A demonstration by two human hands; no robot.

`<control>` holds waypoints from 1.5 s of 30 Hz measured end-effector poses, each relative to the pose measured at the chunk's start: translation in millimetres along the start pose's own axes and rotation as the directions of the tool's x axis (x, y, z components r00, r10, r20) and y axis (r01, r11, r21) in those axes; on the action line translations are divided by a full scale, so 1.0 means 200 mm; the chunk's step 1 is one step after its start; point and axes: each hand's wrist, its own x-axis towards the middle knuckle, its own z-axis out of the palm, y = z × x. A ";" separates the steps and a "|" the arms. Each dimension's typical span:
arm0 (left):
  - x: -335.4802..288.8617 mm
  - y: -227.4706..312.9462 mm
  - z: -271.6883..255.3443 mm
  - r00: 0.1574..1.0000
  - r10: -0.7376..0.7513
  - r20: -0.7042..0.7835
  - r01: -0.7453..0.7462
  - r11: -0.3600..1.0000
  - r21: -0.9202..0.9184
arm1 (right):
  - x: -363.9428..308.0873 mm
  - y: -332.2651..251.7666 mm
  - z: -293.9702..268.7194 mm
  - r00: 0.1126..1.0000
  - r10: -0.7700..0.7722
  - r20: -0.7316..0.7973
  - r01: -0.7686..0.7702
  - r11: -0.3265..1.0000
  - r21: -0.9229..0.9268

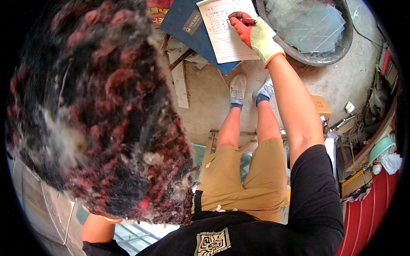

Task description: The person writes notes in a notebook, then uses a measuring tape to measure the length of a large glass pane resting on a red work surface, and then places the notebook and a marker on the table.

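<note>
My right hand [257,36], in a pale yellow glove with red-coated fingers and an orange cuff, grips a dark pen [248,21]. The pen is over a lined paper pad [232,48] that has handwriting on its upper part. Beneath the pad lies a dark blue board or folder [181,26]. A large slab with a shaggy black and dark red surface [115,106] fills the left side, very close. Only the glove cuff of my left hand [112,219] shows below this slab. Its fingers are hidden behind it, so whether it holds the slab cannot be seen.
A dark round tub [314,61] with several clear glass pieces [318,30] stands beyond my right hand. On the concrete floor to the right are a cardboard box [322,106], cluttered tools and a green basin [381,149]. Red corrugated sheet [371,213] borders the lower right.
</note>
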 end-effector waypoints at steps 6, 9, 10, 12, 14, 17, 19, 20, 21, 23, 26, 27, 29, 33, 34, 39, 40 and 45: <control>0.00 0.00 0.00 1.000 -0.004 -0.003 0.004 1.000 0.001 | -0.02 -0.07 -0.01 0.998 0.004 0.065 0.001 0.997 -0.075; 0.01 0.00 0.01 1.000 0.000 -0.004 0.000 1.000 -0.004 | -0.02 -0.02 -0.01 0.997 -0.055 0.055 0.061 0.992 -0.109; 0.01 -0.01 0.01 1.000 0.000 -0.005 0.000 1.000 -0.005 | -0.02 -0.01 -0.01 0.996 -0.071 0.048 0.076 0.991 -0.114; 0.01 -0.01 0.01 1.000 0.002 -0.005 -0.002 1.000 -0.007 | -0.01 -0.02 -0.01 0.996 -0.079 0.050 0.085 0.985 -0.150; 0.01 0.00 0.01 1.000 -0.003 -0.008 0.003 1.000 -0.008 | -0.01 -0.06 -0.02 0.996 -0.062 0.067 0.075 0.975 -0.211; 0.01 0.00 0.01 1.000 -0.006 -0.005 0.006 1.000 -0.006 | -0.02 -0.10 -0.04 0.995 -0.069 0.074 0.082 0.977 -0.194; 0.02 -0.01 0.02 1.000 0.000 -0.009 -0.001 1.000 -0.012 | -0.01 -0.06 -0.04 0.995 -0.062 0.075 0.074 0.984 -0.162; 0.02 -0.01 0.02 1.000 0.002 -0.009 -0.002 1.000 -0.013 | -0.01 -0.05 -0.04 0.995 -0.059 0.075 0.069 0.987 -0.146; 0.02 -0.01 0.02 1.000 0.000 -0.009 0.000 1.000 -0.012 | -0.01 -0.04 -0.03 0.996 -0.056 0.069 0.064 0.990 -0.127; 0.02 0.00 0.01 1.000 -0.001 -0.008 0.001 1.000 -0.013 | -0.01 -0.03 -0.02 0.997 -0.048 0.055 0.053 0.995 -0.090; 0.02 -0.01 0.01 1.000 0.000 -0.007 0.000 1.000 -0.011 | -0.01 -0.06 -0.04 0.996 -0.026 0.083 0.040 0.985 -0.170; 0.01 0.00 0.01 1.000 -0.004 -0.007 0.003 1.000 -0.012 | -0.02 -0.08 -0.04 0.996 -0.029 0.085 0.043 0.986 -0.162; 0.00 0.00 0.01 1.000 -0.009 -0.006 0.009 1.000 -0.012 | -0.04 -0.12 -0.05 0.995 -0.033 0.091 0.046 0.988 -0.145; 0.00 -0.01 0.00 1.000 -0.005 -0.004 0.005 1.000 -0.015 | -0.04 -0.07 -0.03 0.999 -0.033 0.021 0.035 0.994 -0.101; 0.01 -0.01 0.00 1.000 -0.003 -0.001 0.003 1.000 -0.015 | -0.03 -0.05 -0.02 1.000 -0.031 -0.001 0.031 0.995 -0.094; 0.04 -0.01 0.00 1.000 -0.001 -0.007 0.001 1.000 -0.028 | -0.02 -0.09 -0.04 0.985 0.155 -0.069 -0.115 0.910 0.397; 0.03 0.00 0.00 1.000 -0.007 -0.013 0.007 1.000 -0.026 | -0.03 -0.16 -0.07 0.976 0.200 -0.082 -0.157 0.919 0.361; 0.08 0.07 -0.06 1.000 -0.021 -0.005 0.021 1.000 -0.002 | -0.25 -0.40 -0.18 0.947 0.286 -0.148 -0.172 0.837 0.519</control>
